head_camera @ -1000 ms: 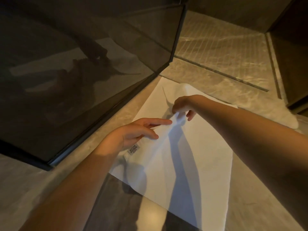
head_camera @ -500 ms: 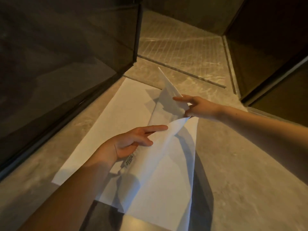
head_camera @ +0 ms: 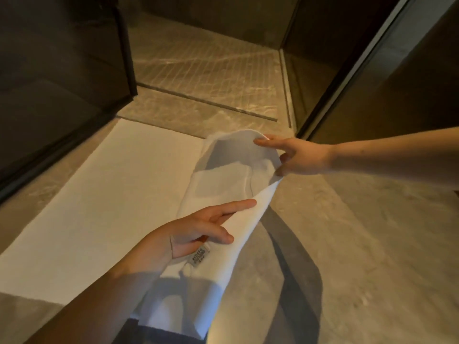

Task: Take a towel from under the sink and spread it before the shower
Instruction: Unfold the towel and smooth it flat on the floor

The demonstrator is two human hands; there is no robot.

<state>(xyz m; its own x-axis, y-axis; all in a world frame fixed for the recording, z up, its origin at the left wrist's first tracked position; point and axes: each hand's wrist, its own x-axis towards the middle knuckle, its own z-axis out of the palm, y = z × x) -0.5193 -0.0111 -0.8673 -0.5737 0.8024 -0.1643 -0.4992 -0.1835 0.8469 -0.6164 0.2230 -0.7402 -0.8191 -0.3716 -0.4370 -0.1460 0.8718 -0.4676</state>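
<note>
A white towel (head_camera: 99,202) lies on the stone floor before the shower, its left part flat beside the dark glass panel. Its right part is folded over and lifted off the floor. My left hand (head_camera: 198,232) pinches the near part of the raised edge, just above a small sewn label (head_camera: 200,256). My right hand (head_camera: 298,156) grips the far corner of the raised edge, pulling it to the right. The lifted flap curves between both hands.
A dark glass shower panel (head_camera: 62,78) stands at the left. Ahead lies the tiled shower floor (head_camera: 203,60) behind a long floor drain slot (head_camera: 208,101). A dark door frame (head_camera: 347,70) rises at the right. Bare stone floor (head_camera: 360,244) stretches right of the towel.
The folded layer has been lifted and drawn rightward. My right hand moved to the right with the far corner, and my hands are farther apart. More flat towel shows at the left.
</note>
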